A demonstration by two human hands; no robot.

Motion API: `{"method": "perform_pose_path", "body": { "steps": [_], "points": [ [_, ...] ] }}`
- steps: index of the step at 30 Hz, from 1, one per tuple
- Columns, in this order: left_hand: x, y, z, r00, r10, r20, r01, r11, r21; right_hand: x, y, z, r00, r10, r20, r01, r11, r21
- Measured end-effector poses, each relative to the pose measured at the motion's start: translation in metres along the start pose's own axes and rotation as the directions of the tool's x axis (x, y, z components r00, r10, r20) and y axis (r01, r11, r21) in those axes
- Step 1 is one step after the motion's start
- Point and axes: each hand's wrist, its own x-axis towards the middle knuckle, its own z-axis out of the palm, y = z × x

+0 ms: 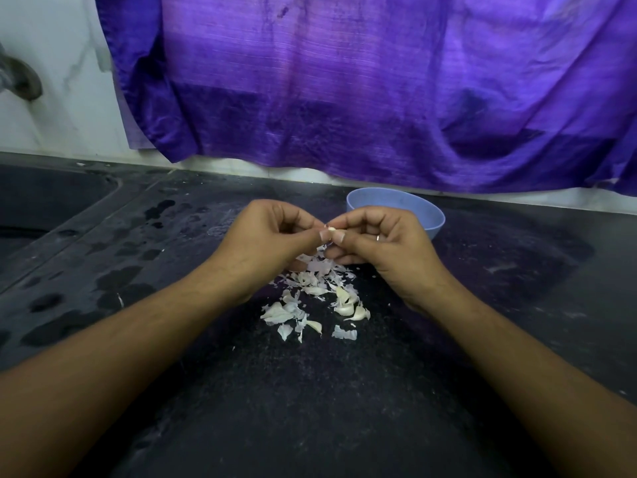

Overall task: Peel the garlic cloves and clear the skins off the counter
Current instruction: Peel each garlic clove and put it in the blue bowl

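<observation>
A small pale garlic clove [331, 229] is pinched between the fingertips of both hands, held above the dark counter [310, 391]. My left hand [272, 236] and my right hand [375, 243] meet thumb to thumb around it, fingers curled. Below them lies a heap of white garlic skins [310, 291] mixed with a few whole cloves [344, 303]. Most of the held clove is hidden by my fingers.
A light blue bowl [413, 210] stands just behind my right hand. A sink basin [41, 201] is sunk into the counter at far left, with wet patches beside it. A purple cloth [344, 81] hangs on the wall behind, and a tap [20, 77] sticks out at left.
</observation>
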Motion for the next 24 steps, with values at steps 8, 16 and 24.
{"method": "perform_pose_path", "body": {
  "steps": [8,16,24],
  "points": [
    [-0.0015,0.0008,-0.0009,0.997,0.077,-0.026,-0.074,0.991,0.108,-0.0019,-0.0036,0.0000,1.000,0.008,0.015,-0.009,1.000,0.016],
    [-0.0001,-0.0003,0.0009,0.998,0.029,-0.049,-0.026,0.997,0.071,-0.0027,-0.0024,0.0057,0.999,-0.006,0.034,0.004,0.998,0.059],
    [-0.0013,0.0016,0.0032,1.000,-0.026,0.011,0.026,1.000,0.011,-0.0020,-0.0033,0.0033,0.999,0.002,0.034,-0.003,0.999,0.043]
  ]
}}
